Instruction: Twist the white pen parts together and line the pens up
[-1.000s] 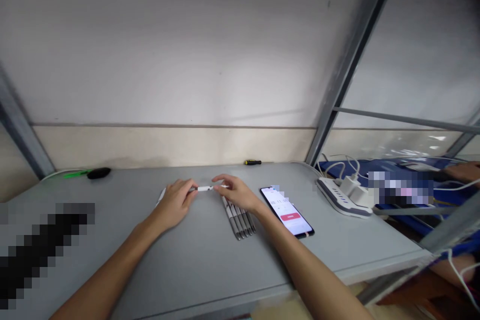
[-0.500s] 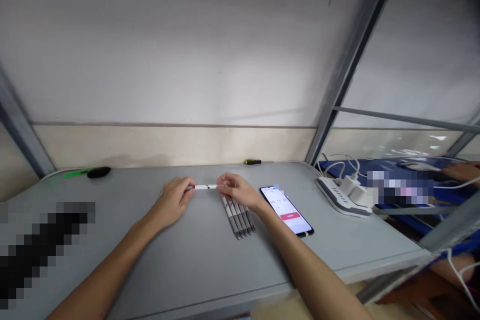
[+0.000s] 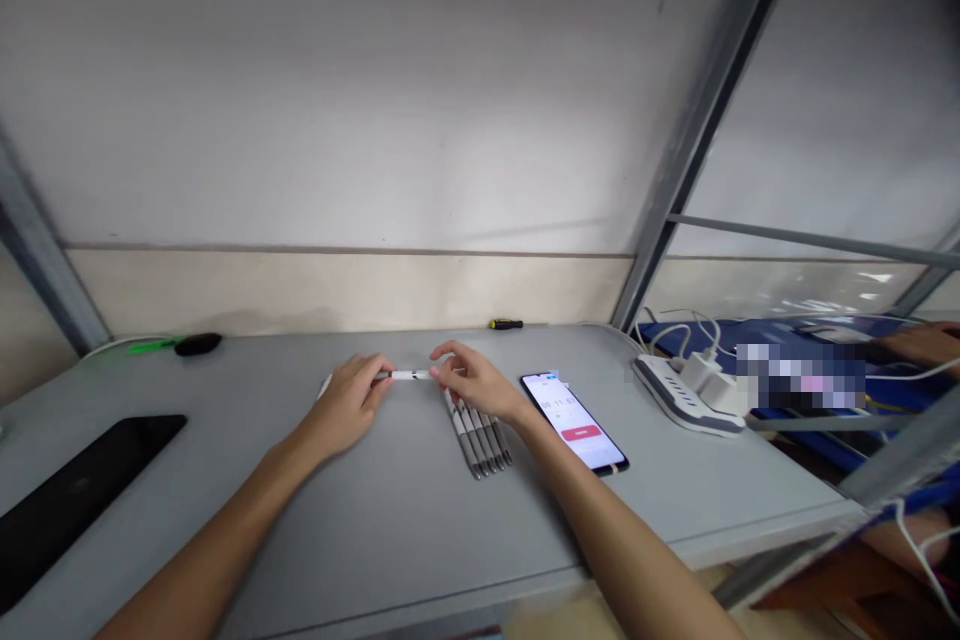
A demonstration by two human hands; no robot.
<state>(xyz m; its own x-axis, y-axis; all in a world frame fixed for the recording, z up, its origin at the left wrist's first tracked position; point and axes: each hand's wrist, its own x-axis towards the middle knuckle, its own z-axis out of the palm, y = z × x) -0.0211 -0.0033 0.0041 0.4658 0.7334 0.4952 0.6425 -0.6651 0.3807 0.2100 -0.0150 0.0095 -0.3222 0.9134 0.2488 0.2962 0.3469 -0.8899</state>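
A white and grey pen (image 3: 409, 375) lies crosswise between my hands, low over the desk. My left hand (image 3: 351, 398) is closed around its left part, and a white tip pokes out behind that hand. My right hand (image 3: 471, 382) is at the pen's right end, the thumb touching or nearly touching it. The index finger is raised, leaving a gap to the thumb. Beneath the right hand, several matching grey and white pens (image 3: 478, 440) lie side by side in a row, their upper ends partly covered by the hand.
A phone (image 3: 574, 420) showing a timer lies right of the pens. Farther right sits a power strip (image 3: 686, 395) with white plugs. A screwdriver (image 3: 506, 324) rests by the wall. On the left are a black case-like object (image 3: 82, 495) and a dark oval item (image 3: 197, 345). Another person's hand (image 3: 919, 345) shows far right.
The index finger of my right hand has lifted away from the pen, and the thumb has shifted slightly left. My left hand keeps its hold in the same place.
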